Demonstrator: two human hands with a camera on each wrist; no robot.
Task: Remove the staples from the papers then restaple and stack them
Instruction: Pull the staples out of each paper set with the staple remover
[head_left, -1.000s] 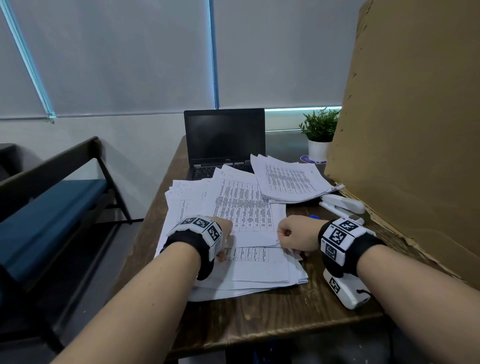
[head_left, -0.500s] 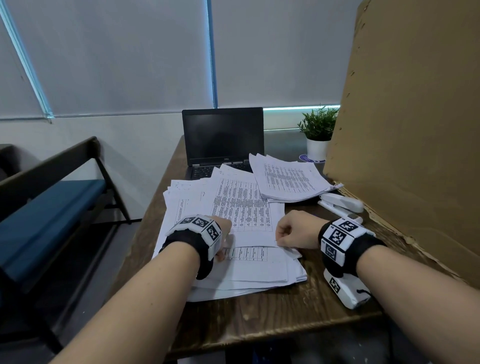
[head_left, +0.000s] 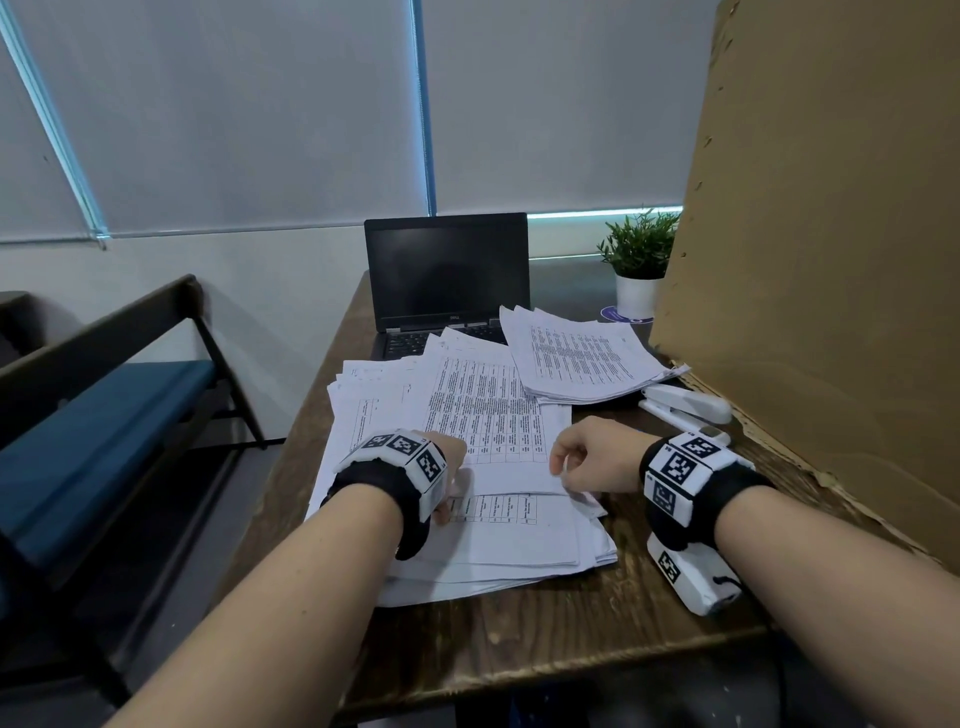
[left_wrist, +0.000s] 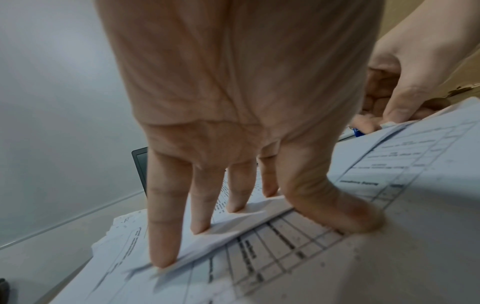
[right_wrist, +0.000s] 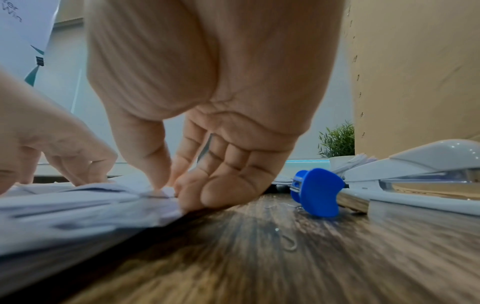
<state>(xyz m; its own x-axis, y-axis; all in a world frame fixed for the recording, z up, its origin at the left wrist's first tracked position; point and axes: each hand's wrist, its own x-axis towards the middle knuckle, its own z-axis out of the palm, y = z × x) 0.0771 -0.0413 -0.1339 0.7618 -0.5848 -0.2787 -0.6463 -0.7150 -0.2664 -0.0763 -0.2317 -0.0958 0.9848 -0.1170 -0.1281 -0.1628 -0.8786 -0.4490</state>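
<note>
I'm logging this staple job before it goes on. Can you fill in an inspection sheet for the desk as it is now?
Surface: wooden desk, worn, with loose bent staples by the right hand.
Job's things: fanned near pile under both hands; second pile behind it; white stapler; blue staple remover lying unused.
Clutter: open laptop, screen dark; potted plant.
Grippers: left hand presses straight fingers on the sheets; right hand pinches the pile's corner.
Cables: thin black lead at the right wrist camera.
Surroundings: cardboard sheet on the right, blue bench on the left, blinds behind.
</note>
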